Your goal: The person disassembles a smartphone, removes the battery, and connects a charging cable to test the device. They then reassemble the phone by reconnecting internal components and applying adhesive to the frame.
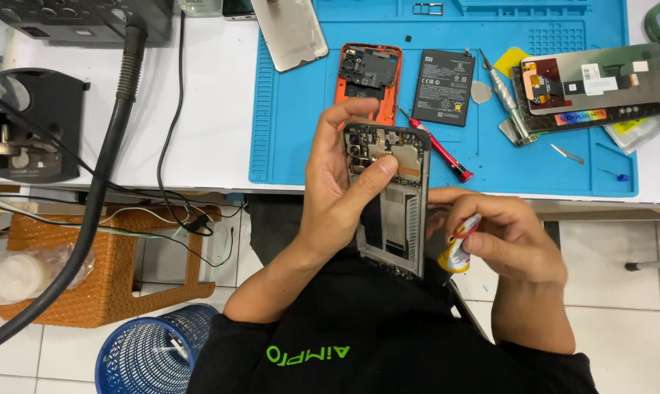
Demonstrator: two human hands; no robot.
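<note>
Fingers of left hand [337,191] grip opened phone [390,197] | long axis upright, camera end up | right hand [506,235] pinches small tube [457,249]

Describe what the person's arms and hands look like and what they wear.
Both arms are bare from the short black sleeves down. The left hand and right hand wear no gloves; no rings or watch show. The black short-sleeved shirt carries green lettering on the chest.

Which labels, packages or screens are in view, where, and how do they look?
Battery: on the blue mat, black rectangle with a white-printed label.
Display panel: mat's right side, grey back, white stickers, multicoloured strip.
Glue tube: in the right hand, small, yellow, white and red.
Opened phone: in the left hand, screen hidden.
</note>
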